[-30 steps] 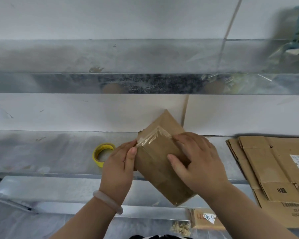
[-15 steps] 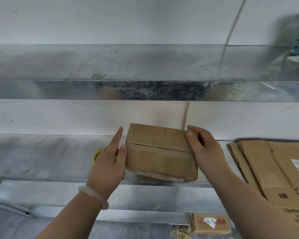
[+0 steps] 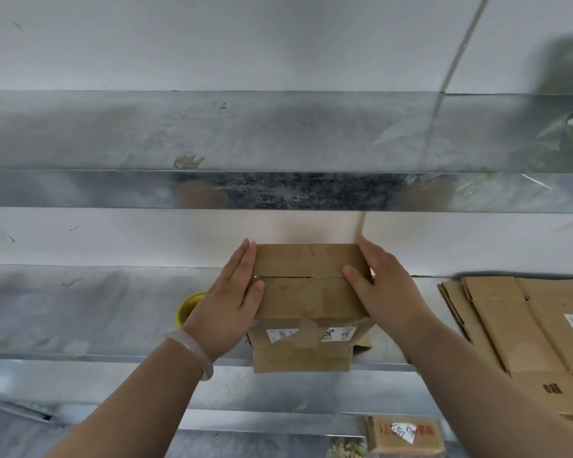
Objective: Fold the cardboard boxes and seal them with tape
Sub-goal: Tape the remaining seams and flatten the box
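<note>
Head view: a folded cardboard box [image 3: 306, 285] is held on the metal shelf [image 3: 80, 309], clasped at its sides by the left hand [image 3: 232, 302] and right hand [image 3: 382, 292], thumbs over the untaped flap seam. The yellow tape roll [image 3: 187, 307] lies just behind the left hand. If either hand is lifted for the tape, the flaps may spring open.

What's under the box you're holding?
Another taped, labelled cardboard box on the metal shelf, beneath the held box. Its top face and contents are covered.
</note>
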`<state>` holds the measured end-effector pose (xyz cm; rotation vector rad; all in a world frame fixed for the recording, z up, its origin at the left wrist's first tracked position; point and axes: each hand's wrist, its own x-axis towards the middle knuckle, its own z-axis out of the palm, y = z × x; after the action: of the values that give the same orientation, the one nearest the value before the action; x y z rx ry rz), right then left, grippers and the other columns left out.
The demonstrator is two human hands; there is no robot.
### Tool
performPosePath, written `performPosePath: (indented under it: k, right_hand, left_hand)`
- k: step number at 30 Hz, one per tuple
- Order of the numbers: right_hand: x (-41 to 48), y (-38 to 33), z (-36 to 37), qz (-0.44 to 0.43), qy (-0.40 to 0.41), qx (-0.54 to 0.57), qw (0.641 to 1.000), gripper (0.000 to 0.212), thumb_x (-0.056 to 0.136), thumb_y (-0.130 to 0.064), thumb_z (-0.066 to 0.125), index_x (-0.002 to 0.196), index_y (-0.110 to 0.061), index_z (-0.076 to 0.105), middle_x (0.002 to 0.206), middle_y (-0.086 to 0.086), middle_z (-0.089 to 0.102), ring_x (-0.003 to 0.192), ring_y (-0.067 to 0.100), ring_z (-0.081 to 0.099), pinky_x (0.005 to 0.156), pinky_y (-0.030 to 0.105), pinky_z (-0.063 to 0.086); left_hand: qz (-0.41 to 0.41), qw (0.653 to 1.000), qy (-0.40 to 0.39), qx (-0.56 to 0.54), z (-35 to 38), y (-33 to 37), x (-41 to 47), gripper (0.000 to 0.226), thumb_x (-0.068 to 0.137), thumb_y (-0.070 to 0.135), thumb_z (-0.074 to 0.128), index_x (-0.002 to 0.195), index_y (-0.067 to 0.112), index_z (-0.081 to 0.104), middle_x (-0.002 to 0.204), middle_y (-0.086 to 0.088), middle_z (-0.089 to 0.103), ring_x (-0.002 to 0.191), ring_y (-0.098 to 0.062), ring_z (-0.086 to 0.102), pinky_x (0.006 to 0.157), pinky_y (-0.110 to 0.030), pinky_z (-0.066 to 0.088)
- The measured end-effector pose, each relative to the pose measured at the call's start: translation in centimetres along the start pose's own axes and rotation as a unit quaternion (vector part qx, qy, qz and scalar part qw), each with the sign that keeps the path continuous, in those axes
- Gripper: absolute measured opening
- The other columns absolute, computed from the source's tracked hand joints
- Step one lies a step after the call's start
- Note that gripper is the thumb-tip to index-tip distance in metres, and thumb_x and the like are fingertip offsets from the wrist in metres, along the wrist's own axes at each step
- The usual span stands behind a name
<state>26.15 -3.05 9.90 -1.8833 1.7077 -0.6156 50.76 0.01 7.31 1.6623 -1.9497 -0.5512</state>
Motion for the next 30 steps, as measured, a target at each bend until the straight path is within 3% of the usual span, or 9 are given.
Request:
performPosePath:
  k: [3, 5, 8, 12, 17, 21, 23, 26, 30]
  right_hand:
    - [-0.3, 0.5, 1.4, -0.006, -0.025, -0.051, 0.998, 0.06, 0.102, -0.041, 0.038, 0.155, -0.029, 0.013, 0.163, -0.005, 0.005, 0.148, 0.014, 0.015, 0.117, 0.025, 0.013]
    - [-0.3, 0.9, 2.2, 0.014, -0.07, -0.051, 0.996, 0.063, 0.102, -0.044, 0.036, 0.156, -0.031, 0.007, 0.164, -0.008, -0.005, 0.149, 0.015, 0.012, 0.119, 0.033, 0.015]
    - [-0.3, 1.6, 3.3, 0.036, -0.114, -0.037, 0.992, 0.069, 0.1, -0.052, 0.035, 0.155, -0.035, -0.002, 0.161, -0.012, -0.016, 0.148, 0.018, 0.015, 0.119, 0.036, 0.022]
    - [0.5, 1.7, 3.6, -0.006, -0.082, -0.137, 0.987, 0.069, 0.1, -0.052, 0.029, 0.156, -0.025, -0.001, 0.162, -0.011, -0.016, 0.15, 0.011, -0.002, 0.122, 0.034, 0.01]
    - [0.8, 2.1, 3.6, -0.044, -0.112, -0.21, 0.97, 0.075, 0.099, -0.056, 0.024, 0.156, -0.017, -0.006, 0.163, -0.004, -0.012, 0.149, 0.011, -0.012, 0.12, 0.03, 0.0]
    - [0.9, 2.0, 3.2, -0.082, -0.121, -0.266, 0.953, 0.076, 0.094, -0.062, 0.006, 0.155, -0.019, -0.008, 0.163, -0.005, -0.014, 0.148, 0.012, -0.018, 0.12, 0.032, -0.008]
    - [0.8, 1.6, 3.7, -0.131, -0.079, -0.302, 0.941, 0.08, 0.086, -0.058, -0.005, 0.156, -0.021, 0.005, 0.162, -0.009, -0.001, 0.15, 0.013, -0.008, 0.121, 0.033, -0.008]
    - [0.3, 0.8, 4.7, -0.162, -0.049, -0.309, 0.936, 0.064, 0.098, -0.049, 0.015, 0.144, -0.017, 0.046, 0.149, -0.001, 0.046, 0.141, 0.019, 0.038, 0.115, 0.036, 0.015]
    - [-0.3, 1.3, 4.5, -0.203, -0.084, -0.302, 0.928, 0.073, 0.098, -0.065, 0.008, 0.144, -0.022, 0.045, 0.149, -0.006, 0.045, 0.142, 0.02, 0.036, 0.111, 0.044, 0.015]
  left_hand:
    - [0.009, 0.999, 0.022, 0.049, 0.3, -0.8, 0.4, 0.056, 0.1, 0.033, 0.037, 0.152, 0.024, 0.018, 0.156, 0.011, 0.012, 0.138, -0.006, 0.025, 0.109, -0.014, 0.017]
    - [0.005, 0.997, 0.008, 0.077, 0.9, -1.1, 0.5, 0.062, 0.094, 0.046, 0.031, 0.149, 0.019, 0.027, 0.147, 0.008, 0.023, 0.129, -0.014, 0.037, 0.107, -0.019, 0.027]
    - [-0.023, 0.998, -0.007, 0.054, 2.3, -1.3, 0.5, 0.079, 0.083, 0.062, 0.015, 0.147, 0.019, 0.032, 0.138, 0.007, 0.028, 0.122, -0.014, 0.041, 0.107, -0.029, 0.035]
    - [-0.009, 0.99, -0.03, 0.138, 2.3, -1.4, 2.0, 0.066, 0.094, 0.05, 0.02, 0.15, 0.016, 0.025, 0.154, 0.004, 0.019, 0.14, -0.018, 0.026, 0.115, -0.029, 0.021]
    - [0.021, 0.974, -0.118, 0.191, 1.8, -1.7, 2.5, 0.08, 0.08, 0.061, -0.008, 0.153, 0.031, 0.005, 0.161, 0.008, 0.0, 0.147, -0.01, 0.001, 0.12, -0.033, 0.01]
    - [0.03, 0.957, -0.148, 0.246, 1.6, -1.2, 2.7, 0.078, 0.08, 0.061, -0.011, 0.152, 0.032, -0.003, 0.161, 0.007, -0.01, 0.148, -0.013, -0.009, 0.121, -0.036, 0.0]
    - [0.016, 0.953, -0.112, 0.283, 2.1, 0.0, 2.6, 0.081, 0.08, 0.058, -0.013, 0.153, 0.027, 0.001, 0.161, 0.005, -0.005, 0.148, -0.014, -0.006, 0.12, -0.036, 0.0]
    - [0.059, 0.956, -0.093, 0.271, 3.3, 1.2, 2.1, 0.074, 0.09, 0.056, -0.005, 0.153, 0.023, 0.018, 0.161, 0.005, 0.012, 0.148, -0.013, 0.006, 0.119, -0.039, 0.004]
    - [0.141, 0.939, -0.122, 0.289, 3.5, 0.2, 1.3, 0.07, 0.097, 0.056, 0.002, 0.147, 0.022, 0.037, 0.155, 0.006, 0.031, 0.144, -0.016, 0.027, 0.114, -0.054, 0.022]
